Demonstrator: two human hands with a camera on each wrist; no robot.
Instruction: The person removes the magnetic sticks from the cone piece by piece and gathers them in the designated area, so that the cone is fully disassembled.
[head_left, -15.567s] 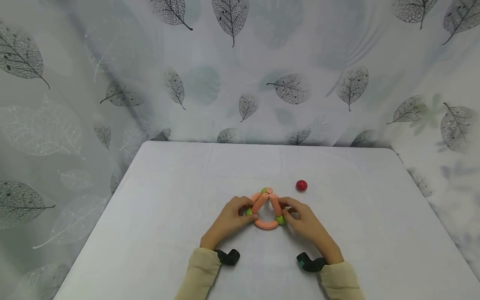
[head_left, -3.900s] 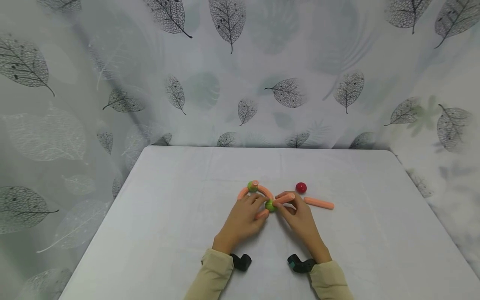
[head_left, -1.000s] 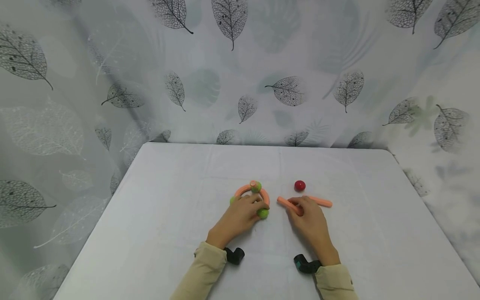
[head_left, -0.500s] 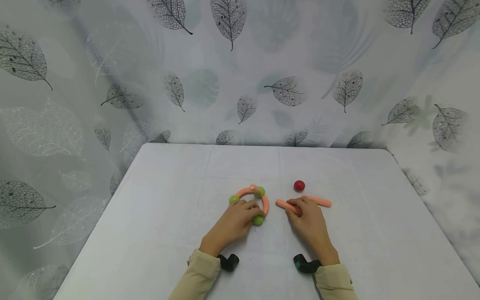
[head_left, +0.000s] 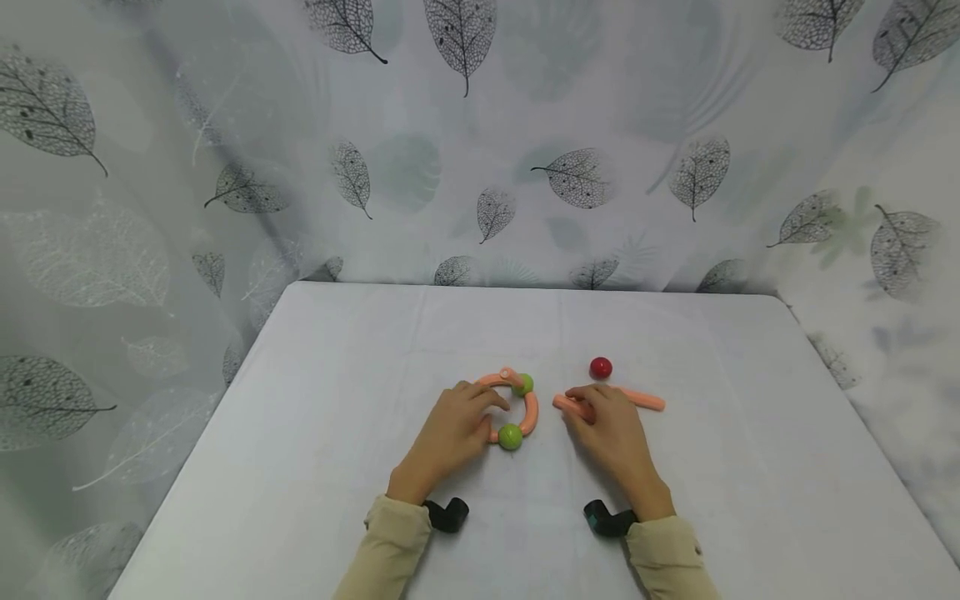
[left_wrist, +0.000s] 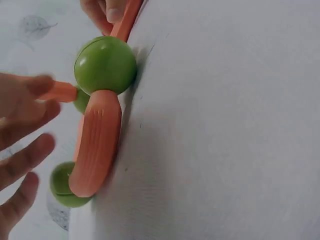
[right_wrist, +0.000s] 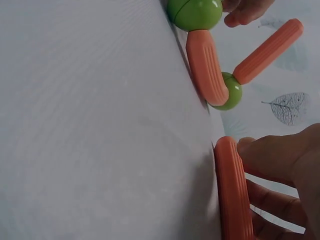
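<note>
A ring of curved orange rods [head_left: 531, 412] joined by green balls [head_left: 510, 437] lies on the white table. From its far ball an orange rod [right_wrist: 270, 52] sticks up at a slant. My left hand [head_left: 453, 421] hovers over the ring's left side, fingers spread and apart from it in the left wrist view; it hides that side in the head view. My right hand [head_left: 615, 425] holds a straight orange rod [right_wrist: 232, 195] on the table, thumb on one side and fingers on the other, right of the ring.
Behind my right hand lies another straight orange rod [head_left: 645, 400]. A red ball [head_left: 601, 367] sits just beyond it. The white table [head_left: 300, 417] ends at a leaf-print curtain [head_left: 420, 183] at the back and sides.
Compared with 3.9 seconds ago, the right hand's rod has come off the green ball and lies on the table. Over the last second the ring turned clockwise and my left hand let go, shifting left.
</note>
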